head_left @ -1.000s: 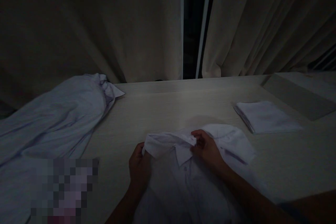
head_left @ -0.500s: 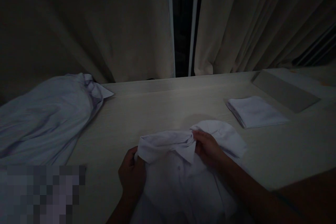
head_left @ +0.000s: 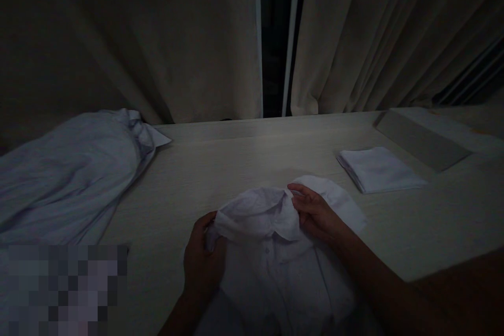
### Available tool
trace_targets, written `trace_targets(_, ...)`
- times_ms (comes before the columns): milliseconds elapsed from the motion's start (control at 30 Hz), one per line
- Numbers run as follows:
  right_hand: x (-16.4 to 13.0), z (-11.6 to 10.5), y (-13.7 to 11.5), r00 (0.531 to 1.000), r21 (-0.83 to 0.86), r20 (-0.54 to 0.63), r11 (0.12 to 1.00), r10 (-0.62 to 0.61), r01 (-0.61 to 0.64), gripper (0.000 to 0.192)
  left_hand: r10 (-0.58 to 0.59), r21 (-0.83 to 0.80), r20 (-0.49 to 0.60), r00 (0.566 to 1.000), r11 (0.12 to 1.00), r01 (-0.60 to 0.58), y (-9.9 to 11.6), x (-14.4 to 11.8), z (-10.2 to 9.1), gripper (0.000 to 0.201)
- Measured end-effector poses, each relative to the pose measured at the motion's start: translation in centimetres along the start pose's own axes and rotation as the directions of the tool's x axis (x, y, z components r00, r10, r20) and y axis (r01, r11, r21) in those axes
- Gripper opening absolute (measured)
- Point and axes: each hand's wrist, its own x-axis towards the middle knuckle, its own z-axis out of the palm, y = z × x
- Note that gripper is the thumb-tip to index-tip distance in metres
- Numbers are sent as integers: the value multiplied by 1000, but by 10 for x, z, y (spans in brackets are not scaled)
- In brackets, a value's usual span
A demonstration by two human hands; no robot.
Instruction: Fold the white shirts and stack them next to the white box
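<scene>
A white collared shirt lies front up before me, its button placket running down the middle toward the lower edge of the view. The collar stands raised and rounded at the top. On its left side my left hand is closed round the collar and shoulder cloth, thumb in front. My right hand pinches the right collar end between thumb and fingers. A sleeve spreads out behind the right hand. The shirt's lower part runs out of view.
On the pale tabletop, a heap of light cloth lies at left. A folded white cloth lies at right, before a grey flat-sided object. Curtains hang behind. A pixelated patch hides the lower left corner.
The collar has gone from flatter to more rounded and upright. My left hand has shifted slightly right, and the fingers of my right hand have moved up on the collar end.
</scene>
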Motion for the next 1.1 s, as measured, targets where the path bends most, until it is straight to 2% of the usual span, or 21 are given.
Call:
trace_targets(133, -4, 5, -3, 998, -9, 54, 999, 33, -33, 54, 172, -110, 38, 984, 980, -167, 0, -1, -7, 53)
trace_targets(200, -6, 8, 0, 990, -18, 115, 997, 80, -78, 52, 200, -128, 43, 979, 973, -193, 2, -1, -8, 52)
trace_targets(267, -8, 10, 3, 977, -37, 176, 993, 118, -114, 50, 204, -44, 54, 977, 978, -202, 4, 0, -7, 52)
trace_targets(333, -9, 12, 3, 974, -78, 192, 991, 123, -109, 46, 249, 116, 50, 967, 961, -253, 4, 3, -6, 48)
trace_targets(400, -10, 14, 0, 988, -165, 141, 985, 68, -44, 40, 353, 251, 34, 935, 903, -350, 2, 5, -5, 33)
trace_targets(467, -10, 16, -4, 995, -336, 98, 941, -15, 47, 37, 454, 310, 13, 891, 845, -435, -1, 7, -5, 19)
trace_targets(533, -10, 18, -7, 986, -578, 96, 800, -133, 164, 42, 508, 323, -13, 861, 817, -477, -4, 7, -5, 14)
trace_targets(567, -11, 19, -7, 970, -697, 115, 678, -215, 233, 48, 526, 325, -22, 850, 808, -491, -5, 7, -6, 14)
trace_targets(600, -12, 20, -6, 941, -796, 148, 528, -305, 296, 54, 545, 327, -24, 838, 797, -508, -6, 7, -6, 15)
trace_targets(667, -13, 22, -2, 852, -902, 251, 209, -459, 378, 58, 597, 335, -28, 801, 761, -556, -7, 5, -6, 19)
trace_targets(733, -15, 24, 4, 784, -912, 363, -23, -504, 409, 53, 655, 344, -23, 755, 715, -609, -6, 4, -5, 24)
trace_targets(833, -17, 29, 13, 755, -874, 484, -204, -442, 441, 44, 724, 344, -3, 690, 648, -679, -4, 1, -3, 31)
trace_targets(933, -20, 31, 18, 738, -812, 578, -331, -348, 480, 25, 768, 353, 47, 639, 586, -730, -3, 0, -3, 34)
trace_targets(1000, -20, 28, 17, 714, -775, 618, -408, -328, 483, 19, 788, 381, 78, 611, 543, -749, -5, 1, -4, 34)
trace_targets(1033, -20, 25, 15, 704, -763, 628, -440, -332, 473, 20, 793, 400, 80, 604, 529, -749, -6, 3, -6, 34)
trace_targets(1100, -19, 16, 9, 703, -766, 617, -476, -353, 433, 20, 783, 438, 51, 620, 541, -718, -8, 7, -9, 31)
